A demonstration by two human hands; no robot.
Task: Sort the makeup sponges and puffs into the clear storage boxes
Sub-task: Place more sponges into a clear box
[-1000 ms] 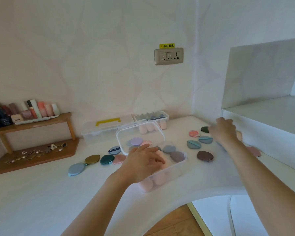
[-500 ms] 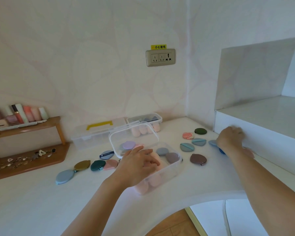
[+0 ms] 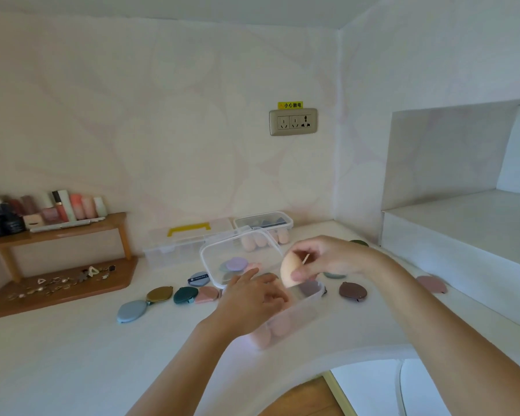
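Observation:
My right hand pinches a peach egg-shaped makeup sponge just above the open clear storage box. Pink sponges lie inside that box, and its clear lid stands tilted up behind it. My left hand rests in the box's near left part, fingers loosely curled over the sponges. Flat puffs lie on the counter: blue, gold, dark green and pink to the left, brown and mauve to the right.
A second clear box with sponges and a yellow-handled case stand by the back wall. A wooden shelf with cosmetics and small trinkets fills the left. A white raised ledge borders the right. The counter's front edge curves inward.
My right hand came back from the ledge at the right to above the open box, now holding a peach sponge. My left hand stayed in the box.

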